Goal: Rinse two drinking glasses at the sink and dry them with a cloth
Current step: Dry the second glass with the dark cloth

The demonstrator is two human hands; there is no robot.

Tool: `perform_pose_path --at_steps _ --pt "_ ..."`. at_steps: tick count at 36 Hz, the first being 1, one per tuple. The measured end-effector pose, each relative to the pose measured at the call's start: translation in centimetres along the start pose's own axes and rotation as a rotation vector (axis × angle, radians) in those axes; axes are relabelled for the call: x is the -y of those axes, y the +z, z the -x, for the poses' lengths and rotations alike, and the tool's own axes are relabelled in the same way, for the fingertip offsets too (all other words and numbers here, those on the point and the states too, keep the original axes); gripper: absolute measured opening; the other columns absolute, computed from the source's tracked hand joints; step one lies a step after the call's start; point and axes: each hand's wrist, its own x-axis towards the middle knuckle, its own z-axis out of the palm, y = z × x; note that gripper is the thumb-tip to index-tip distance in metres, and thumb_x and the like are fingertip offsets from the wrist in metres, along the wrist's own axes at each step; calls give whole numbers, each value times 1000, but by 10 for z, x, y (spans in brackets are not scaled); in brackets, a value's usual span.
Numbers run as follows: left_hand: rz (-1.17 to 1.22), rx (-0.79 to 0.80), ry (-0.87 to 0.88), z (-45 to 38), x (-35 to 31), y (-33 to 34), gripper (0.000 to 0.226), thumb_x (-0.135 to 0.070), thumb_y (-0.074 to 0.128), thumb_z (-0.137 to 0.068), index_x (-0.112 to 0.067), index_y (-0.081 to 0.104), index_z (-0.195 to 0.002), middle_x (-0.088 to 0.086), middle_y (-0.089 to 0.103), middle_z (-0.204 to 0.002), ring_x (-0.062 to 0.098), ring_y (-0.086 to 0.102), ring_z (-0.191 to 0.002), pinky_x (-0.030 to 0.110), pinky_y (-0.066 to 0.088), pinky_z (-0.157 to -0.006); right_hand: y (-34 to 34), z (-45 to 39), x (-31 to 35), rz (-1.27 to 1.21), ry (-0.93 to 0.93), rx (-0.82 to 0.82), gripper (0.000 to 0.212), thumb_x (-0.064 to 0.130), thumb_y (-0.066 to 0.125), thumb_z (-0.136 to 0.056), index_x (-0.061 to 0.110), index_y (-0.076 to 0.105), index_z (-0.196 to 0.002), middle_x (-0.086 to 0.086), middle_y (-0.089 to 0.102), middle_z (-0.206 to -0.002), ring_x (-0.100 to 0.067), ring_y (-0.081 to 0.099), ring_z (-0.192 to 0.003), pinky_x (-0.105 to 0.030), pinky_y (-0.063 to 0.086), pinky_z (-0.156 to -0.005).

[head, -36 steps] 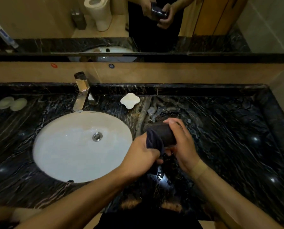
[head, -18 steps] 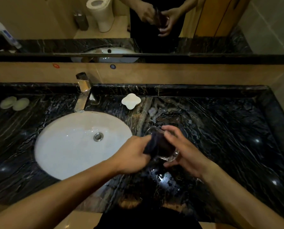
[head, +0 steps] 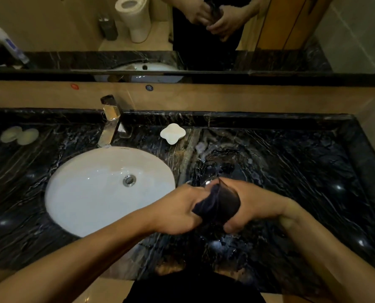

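Glass [head: 228,203] sideways in my right hand [head: 255,205], fingers curled round it; my left hand [head: 178,209] grips the dark cloth [head: 204,205] stuffed against it, beside the sink [head: 77,193].

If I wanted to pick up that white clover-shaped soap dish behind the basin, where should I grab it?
Come from above and pinch the white clover-shaped soap dish across two opposite notches between its lobes. It lies flat and low on the black marble counter, so I'd judge its narrow waist the surest hold.
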Motion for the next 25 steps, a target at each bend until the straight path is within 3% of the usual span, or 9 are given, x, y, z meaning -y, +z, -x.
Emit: perform_pose_path --at_steps 4,8,11,12,14,16,18,21,25 --pt "-139 62 200 1 -6 -10 27 13 56 -73 -14 53 -72 -15 47 -75 9 51 -78 31 46 -70 -2 -5 -20 -414 -7 331 109 32 98 -50 -1 41 -138 -36 55 -126 -43 56 -109 -59 42 -96" --pt "-148 63 235 3 -6 -20 22 19 60 -77 -2 66 -81 -6 64 -82 12 61 -91 35 52 -79 2 -8 -26 -537 -21 495 103 33 94 -56 -17 40 -129 -25 64 -107 -33 66 -86 -39 55 -75" --pt "-40 22 177 7 -3 -26 26 23 60 -79 -2 69 -83 -19 62 -86 0 60 -87 21 46 -77 9 -9 -30 -588 -19 488 95 27 89 -61 -19 39 -127 -34 55 -106 -45 52 -87 -58 41 -69" --pt "12 -1 116 9 -1 -28 26 22 60 -80 -3 69 -82 -18 62 -83 -3 59 -80 18 44 -73 10 -9 -32 -603 -24 445 87 22 86 -63 -16 42 -127 -35 54 -106 -47 50 -88 -59 37 -70" --pt "139 -97 -56 15 4 -34 27 20 61 -79 -6 65 -76 -12 63 -68 -3 56 -62 18 42 -59 11 -6 -37 -668 -38 316 77 10 76 -66 -2 43 -135 -32 55 -106 -41 62 -86 -50 49 -74" --pt "352 -279 -219 19 7 -38 22 16 66 -68 -4 63 -76 -3 64 -59 5 58 -52 23 44 -50 12 1 -42 -801 -43 243 87 6 71 -70 25 35 -148 -33 57 -105 -40 67 -89 -40 56 -73" --pt "597 -493 -316 22 5 -40 33 5 61 -57 -1 65 -89 9 69 -69 17 66 -59 26 51 -47 15 5 -46 -892 -52 91 92 15 81 -69 43 36 -145 -33 62 -105 -43 66 -95 -38 57 -71" --pt "722 -722 -292 22 -1 -32 44 -2 60 -58 -18 68 -98 6 75 -88 27 71 -81 37 61 -68 23 3 -42 -1008 -75 -264 84 21 86 -65 40 45 -137 -30 66 -112 -39 68 -89 -35 58 -70" --pt "539 -791 -266 15 -15 4 42 4 66 -78 -25 62 -108 -12 71 -78 6 64 -72 19 54 -58 35 -7 -30 -1034 -97 -546 57 25 75 -81 38 50 -130 -18 62 -127 -31 71 -82 -33 58 -69"
